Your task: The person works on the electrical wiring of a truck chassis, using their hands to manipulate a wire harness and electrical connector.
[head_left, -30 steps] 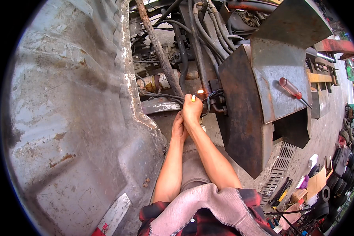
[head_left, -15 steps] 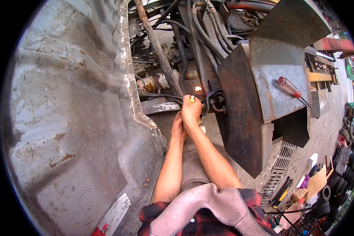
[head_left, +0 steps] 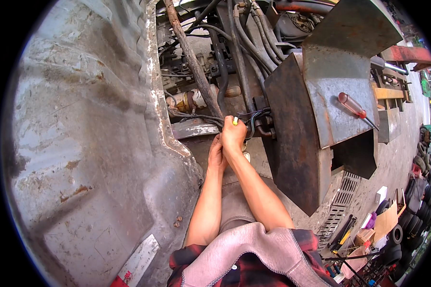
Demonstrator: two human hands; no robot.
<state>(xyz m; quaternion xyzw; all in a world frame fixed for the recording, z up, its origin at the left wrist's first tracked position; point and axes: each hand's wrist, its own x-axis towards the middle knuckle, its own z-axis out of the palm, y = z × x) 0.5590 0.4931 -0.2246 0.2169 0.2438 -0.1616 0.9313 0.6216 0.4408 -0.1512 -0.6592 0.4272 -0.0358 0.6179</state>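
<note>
My right hand [head_left: 234, 135] is closed around a small yellow lighter [head_left: 235, 121], whose end shows above the fist. Just beside and below it, my left hand [head_left: 216, 154] is curled close against the right wrist. What its fingers hold is hidden. Thin coloured wires [head_left: 257, 115] run from the metal box side toward my right hand. Dark cables [head_left: 201, 117] lie to the left of the hands. A wooden pole [head_left: 191, 57] slants down to just above my right hand.
A large grey metal panel [head_left: 91, 143] fills the left. On the right stands a rusty sheet-metal box [head_left: 294, 134], with a clear red-handled screwdriver [head_left: 353, 106] on its top. Hoses [head_left: 237, 52] run above. Tyres [head_left: 396, 234] and cardboard [head_left: 385, 222] lie on the floor at lower right.
The bright flame-like glow just above my right hand is gone. My right hand has shifted very slightly; my left hand is nearly still.
</note>
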